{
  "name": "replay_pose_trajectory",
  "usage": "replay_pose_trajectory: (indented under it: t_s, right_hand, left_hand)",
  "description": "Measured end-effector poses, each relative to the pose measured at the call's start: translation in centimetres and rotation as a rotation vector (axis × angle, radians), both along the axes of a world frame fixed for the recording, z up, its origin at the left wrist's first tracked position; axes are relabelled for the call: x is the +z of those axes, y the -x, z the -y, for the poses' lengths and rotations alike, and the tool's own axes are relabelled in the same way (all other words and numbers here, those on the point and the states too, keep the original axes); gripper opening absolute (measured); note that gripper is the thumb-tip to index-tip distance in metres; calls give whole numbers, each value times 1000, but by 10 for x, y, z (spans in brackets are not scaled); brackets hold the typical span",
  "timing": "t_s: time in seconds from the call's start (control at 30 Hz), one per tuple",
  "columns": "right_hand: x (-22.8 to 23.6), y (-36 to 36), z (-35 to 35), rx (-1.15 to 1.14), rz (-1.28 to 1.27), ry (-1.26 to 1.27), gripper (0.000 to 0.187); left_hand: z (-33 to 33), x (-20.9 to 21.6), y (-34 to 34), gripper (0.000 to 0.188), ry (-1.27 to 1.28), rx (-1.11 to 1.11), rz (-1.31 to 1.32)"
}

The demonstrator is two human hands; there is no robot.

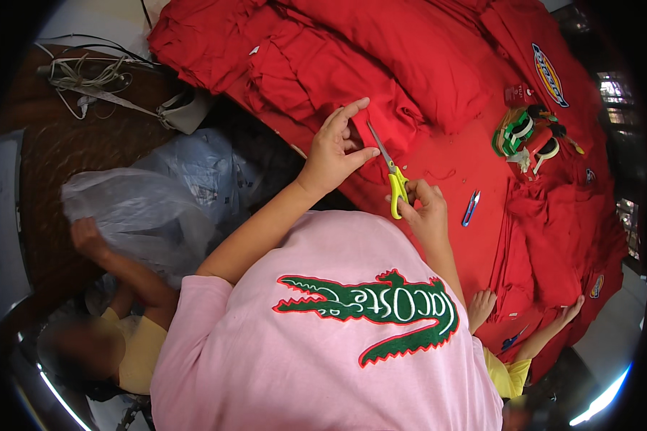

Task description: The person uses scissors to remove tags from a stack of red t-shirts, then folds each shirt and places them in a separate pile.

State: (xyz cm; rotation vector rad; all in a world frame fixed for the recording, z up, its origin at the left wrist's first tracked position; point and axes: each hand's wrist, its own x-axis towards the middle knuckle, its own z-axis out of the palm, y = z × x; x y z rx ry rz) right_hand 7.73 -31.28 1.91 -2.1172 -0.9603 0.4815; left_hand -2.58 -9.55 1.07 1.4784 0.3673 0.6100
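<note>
My right hand [429, 214] is closed around the yellow-green handles of a pair of scissors [396, 188]. The blades point away from me and up toward my left hand [336, 147]. That hand is raised at the edge of the red cloth [392, 118], its thumb and forefinger spread apart with no object visible between them. The scissor tips reach close to its fingers. To the right of the scissors, blue thread snips [471, 208] lie on the red surface.
Red garments [323, 50] are heaped at the far side, more [546, 244] at right. Tape rolls [516, 134] sit in a cluster there. At left a person's hand [90, 239] holds a clear plastic bag [136, 208]. Another person's hands [482, 307] rest on cloth at lower right.
</note>
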Motion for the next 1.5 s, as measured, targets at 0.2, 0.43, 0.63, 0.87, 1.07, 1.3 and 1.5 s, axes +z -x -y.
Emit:
replay_pose_trajectory:
  t_s: [0.2,0.43,0.63,0.87,1.07,1.3,1.5]
  right_hand:
    - [0,-6,-1,29,-10,-45,26]
    - [11,-17,-17,56,119,-16,36]
    - [8,-18,-13,54,77,8,34]
    - [-11,-15,-4,10,-51,-23,26]
    - [4,-13,-15,40,-13,-33,32]
    - [2,-19,-21,75,12,-20,34]
    - [-12,-19,-14,84,-13,-20,28]
  left_hand:
    - [-7,-9,-6,71,57,24,-19]
    - [2,6,-7,82,39,21,-53]
    - [2,6,-7,84,45,5,-43]
    - [-4,-13,-4,79,-80,24,-39]
    - [-4,-7,-5,77,56,50,-47]
    - [-3,-2,1,85,150,-26,-15]
    - [-3,-4,4,77,97,14,-23]
